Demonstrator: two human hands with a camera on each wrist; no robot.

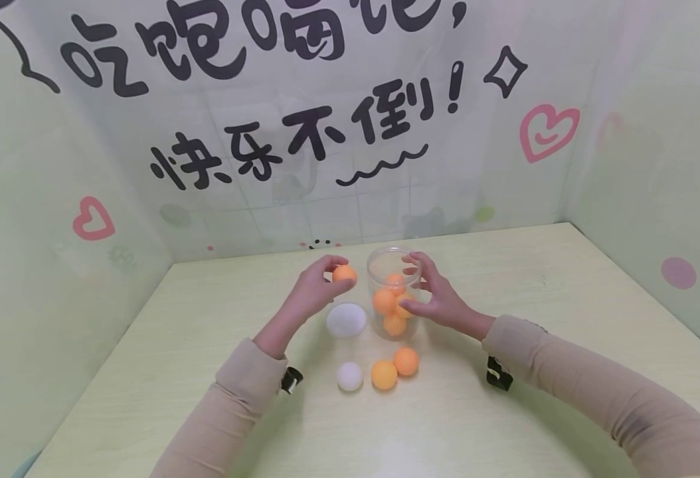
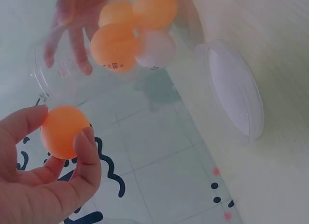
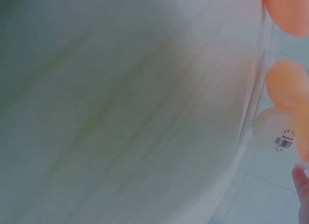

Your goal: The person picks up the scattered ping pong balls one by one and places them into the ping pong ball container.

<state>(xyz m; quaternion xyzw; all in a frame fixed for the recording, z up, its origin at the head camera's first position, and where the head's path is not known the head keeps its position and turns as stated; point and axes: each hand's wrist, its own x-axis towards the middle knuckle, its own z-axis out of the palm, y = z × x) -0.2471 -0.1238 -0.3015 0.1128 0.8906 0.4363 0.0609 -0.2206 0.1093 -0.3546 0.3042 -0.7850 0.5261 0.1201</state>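
Observation:
My left hand (image 1: 317,284) pinches an orange ping-pong ball (image 1: 345,275) between thumb and fingers, up beside the rim of a clear plastic jar (image 1: 378,273). On the jar's other side, my right hand (image 1: 443,300) holds it, thumb toward the front and fingers around the back near the top. Several orange balls (image 1: 384,301) lie inside the upright, lidless jar. A white ball (image 2: 155,49) among them shows in the left wrist view. In the right wrist view, only a fingertip (image 3: 300,178) of that hand appears at the edge, by the jar.
A round white lid (image 1: 347,320) lies on the table (image 1: 475,425) just left of the jar. Nearer me are a white ball (image 1: 349,376), a yellow-orange ball (image 1: 384,375) and an orange ball (image 1: 406,362). A printed curtain (image 1: 302,212) closes off the back.

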